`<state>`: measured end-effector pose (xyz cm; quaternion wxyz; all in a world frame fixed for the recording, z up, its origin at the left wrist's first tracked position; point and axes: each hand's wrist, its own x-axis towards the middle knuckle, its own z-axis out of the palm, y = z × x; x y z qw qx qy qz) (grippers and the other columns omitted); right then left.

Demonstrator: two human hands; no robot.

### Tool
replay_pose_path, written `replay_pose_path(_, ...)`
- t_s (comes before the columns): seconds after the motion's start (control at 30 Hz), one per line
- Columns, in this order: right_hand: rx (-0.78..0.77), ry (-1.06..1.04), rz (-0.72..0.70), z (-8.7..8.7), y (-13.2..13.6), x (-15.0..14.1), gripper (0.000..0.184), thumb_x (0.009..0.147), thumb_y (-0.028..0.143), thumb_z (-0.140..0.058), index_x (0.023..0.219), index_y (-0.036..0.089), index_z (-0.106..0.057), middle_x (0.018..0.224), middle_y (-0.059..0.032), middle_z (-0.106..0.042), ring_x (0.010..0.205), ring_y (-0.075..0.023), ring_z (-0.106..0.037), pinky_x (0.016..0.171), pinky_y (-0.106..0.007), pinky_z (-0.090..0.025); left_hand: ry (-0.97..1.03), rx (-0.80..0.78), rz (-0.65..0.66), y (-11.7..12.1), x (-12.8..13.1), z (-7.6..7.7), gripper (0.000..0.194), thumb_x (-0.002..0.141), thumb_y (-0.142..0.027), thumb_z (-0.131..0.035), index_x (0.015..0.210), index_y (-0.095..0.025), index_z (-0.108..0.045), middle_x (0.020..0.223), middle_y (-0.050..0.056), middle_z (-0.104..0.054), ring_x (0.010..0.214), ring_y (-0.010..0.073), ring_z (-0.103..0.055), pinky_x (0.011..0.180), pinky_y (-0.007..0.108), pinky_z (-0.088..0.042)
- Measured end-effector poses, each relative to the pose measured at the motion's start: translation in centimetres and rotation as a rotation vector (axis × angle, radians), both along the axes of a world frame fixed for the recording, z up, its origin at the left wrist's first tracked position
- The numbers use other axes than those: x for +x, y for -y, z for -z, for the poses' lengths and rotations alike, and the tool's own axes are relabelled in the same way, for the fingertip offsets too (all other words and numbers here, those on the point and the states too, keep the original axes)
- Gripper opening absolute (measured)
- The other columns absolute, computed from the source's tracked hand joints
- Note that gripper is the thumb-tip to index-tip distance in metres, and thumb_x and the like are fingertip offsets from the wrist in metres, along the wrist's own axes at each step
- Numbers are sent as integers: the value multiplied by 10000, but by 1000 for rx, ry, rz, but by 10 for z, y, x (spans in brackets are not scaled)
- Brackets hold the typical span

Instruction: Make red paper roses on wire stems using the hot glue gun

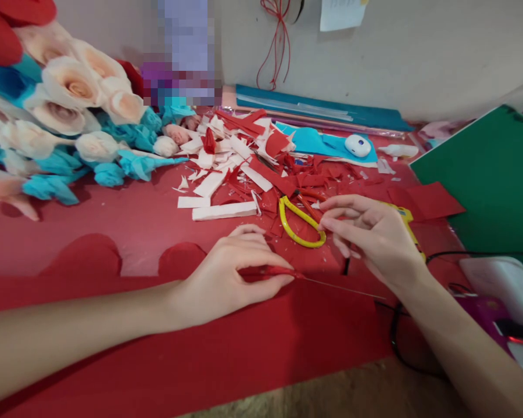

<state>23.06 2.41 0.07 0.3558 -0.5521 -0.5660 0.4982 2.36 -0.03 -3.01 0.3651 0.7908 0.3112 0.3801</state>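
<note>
My left hand (pixel 239 264) pinches a slim rolled red paper piece (pixel 283 271) between thumb and forefinger. From its tip a thin wire (pixel 344 286) runs right, passing below my right hand (pixel 366 229). The thumb and forefinger of that right hand are drawn close together, and whatever lies between them is too small to make out. Just left of these fingertips, scissors (pixel 302 232) with a yellow handle loop rest on the table, their blades partly hidden among scraps. Under my left forearm spreads a large red sheet (pixel 261 348).
Red and white paper scraps (pixel 226 174) pile up behind my hands. Paper flowers (pixel 74 87) fill the left back. A yellow tool (pixel 407 223) is partly hidden by my right wrist. At right stand a green board (pixel 483 180) and a black cable (pixel 394 342).
</note>
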Motion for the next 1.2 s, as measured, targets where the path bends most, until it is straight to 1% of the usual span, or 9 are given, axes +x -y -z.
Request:
replay_pose_path(0.07,13,3,17,1,-1,-1,231,642,260,-706,819,172,-585,660,19,-577,378,-32,-449,290,-133,-298,-1,-4,1,0,0,0,49,740,-154,-613,755,-138,-656,581,-15,-608,546,87,-514,726,288,-414)
replay_pose_path(0.17,18,3,13,1,-1,-2,197,617,237,-725,744,168,-591,568,27,-586,422,-67,-523,363,-151,-418,-9,-10,2,0,0,0,53,745,-162,-609,765,-152,-657,583,-23,-609,546,86,-512,752,296,-411)
replay_pose_path(0.27,22,-6,19,0,1,-1,154,627,226,-718,728,172,-616,609,5,-638,530,-118,-617,507,-197,-524,-8,-13,-3,0,0,0,54,739,-158,-614,757,-140,-662,577,-23,-602,545,84,-514,769,295,-407)
replay_pose_path(0.37,40,-25,19,0,3,0,128,656,220,-701,753,180,-629,658,-4,-664,598,-148,-647,585,-230,-553,-5,-14,-5,0,0,0,51,737,-154,-616,753,-135,-661,577,-21,-600,549,83,-512,743,285,-409)
replay_pose_path(0.67,33,-17,-14,0,3,1,157,706,215,-661,853,172,-623,769,-33,-674,710,-180,-657,642,-256,-562,-5,-16,11,0,-1,0,45,740,-150,-617,760,-132,-655,584,-19,-601,551,77,-504,729,285,-408)
replay_pose_path(0.8,44,30,22,-1,3,1,229,652,225,-703,864,190,-623,761,-17,-672,725,-174,-652,642,-242,-553,-1,-12,11,0,0,0,53,738,-140,-620,761,-116,-661,581,-14,-600,552,75,-497,726,281,-406)
replay_pose_path(0.93,78,129,64,-1,1,1,278,574,212,-751,819,198,-620,703,7,-646,657,-135,-626,605,-206,-526,-4,-16,13,0,0,0,52,739,-143,-618,761,-120,-660,581,-16,-599,551,76,-495,717,282,-407)
replay_pose_path(1.03,151,210,77,-1,1,2,283,556,238,-763,793,196,-615,694,6,-632,643,-128,-605,563,-197,-502,-1,-16,12,0,0,-1,51,741,-139,-614,766,-126,-656,591,-15,-607,559,79,-504,717,283,-410)
replay_pose_path(1.2,259,402,115,0,3,2,164,711,337,-640,766,182,-628,566,-9,-615,451,-121,-545,426,-235,-445,-6,-6,5,0,0,-1,48,741,-140,-613,760,-126,-656,580,-21,-596,547,76,-495,733,287,-410)
